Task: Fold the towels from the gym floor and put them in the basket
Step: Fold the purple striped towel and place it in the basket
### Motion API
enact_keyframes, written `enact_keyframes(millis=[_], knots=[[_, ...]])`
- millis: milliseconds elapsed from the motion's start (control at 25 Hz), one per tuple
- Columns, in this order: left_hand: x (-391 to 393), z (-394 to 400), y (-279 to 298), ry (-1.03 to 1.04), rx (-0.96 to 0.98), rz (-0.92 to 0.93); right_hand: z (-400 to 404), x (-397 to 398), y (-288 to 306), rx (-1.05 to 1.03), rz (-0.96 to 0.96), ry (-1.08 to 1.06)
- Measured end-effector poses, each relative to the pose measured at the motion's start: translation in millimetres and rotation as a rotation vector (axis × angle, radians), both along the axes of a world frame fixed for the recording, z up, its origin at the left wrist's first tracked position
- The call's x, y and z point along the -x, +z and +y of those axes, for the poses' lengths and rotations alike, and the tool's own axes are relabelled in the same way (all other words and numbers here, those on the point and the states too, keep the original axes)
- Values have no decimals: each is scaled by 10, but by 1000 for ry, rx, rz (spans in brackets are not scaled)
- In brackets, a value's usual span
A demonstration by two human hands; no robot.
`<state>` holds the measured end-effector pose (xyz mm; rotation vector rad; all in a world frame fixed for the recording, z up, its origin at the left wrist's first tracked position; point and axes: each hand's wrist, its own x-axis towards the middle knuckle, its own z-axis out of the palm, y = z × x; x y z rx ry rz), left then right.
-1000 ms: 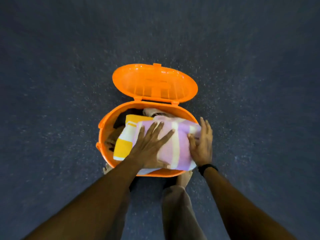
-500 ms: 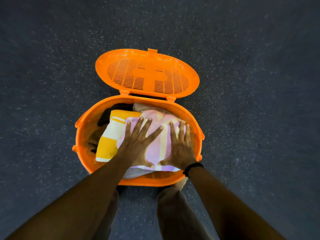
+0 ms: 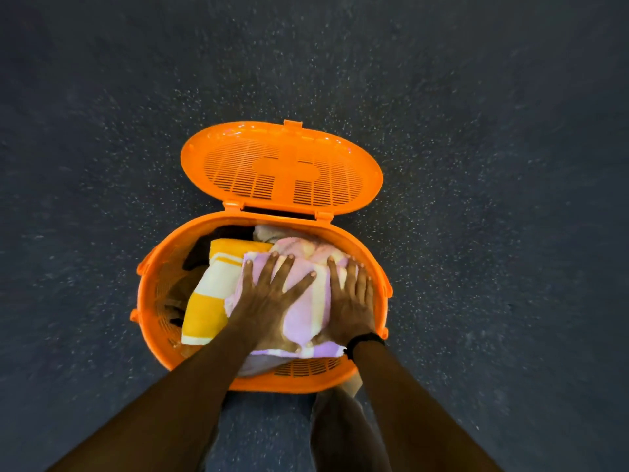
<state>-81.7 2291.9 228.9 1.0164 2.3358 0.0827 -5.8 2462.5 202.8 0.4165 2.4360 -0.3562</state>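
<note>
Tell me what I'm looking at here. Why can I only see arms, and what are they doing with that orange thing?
The camera is worn on a person's head and looks down, so you see only their arms, hands and a bit of their legs. There is no machine here. The orange thing is a laundry basket standing on a dark speckled floor, with its lid flipped open behind it. Inside lie folded towels: a yellow and white one and, partly over it, a pink striped towel. The left hand and the right hand lie flat on the pink towel with fingers spread, pressing it down. Neither hand grips anything. The right wrist wears a black band.
</note>
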Motion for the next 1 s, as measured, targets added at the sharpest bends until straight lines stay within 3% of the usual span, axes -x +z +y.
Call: enact_keyframes(millis=[160,280,400,480,560,680,840,1000], knots=[[-101,32,395,7,-8,-52,159,-10,526,60,-77,80],[-166,44,611,46,-75,-58,313,104,1039,332,-144,83],[-193,84,788,80,-144,-52,547,418,1331,410,54,-136],[-196,91,838,86,-163,-33,750,730,1247,306,117,-217],[-72,11,833,167,-190,10,903,1067,1041,244,48,-306],[406,-319,796,350,-163,83,1005,1547,709,390,-56,-553],[1063,-870,728,436,-34,105,968,1905,163,495,-95,-849],[1437,-1171,700,441,98,20,882,1919,-3,762,33,-1313]])
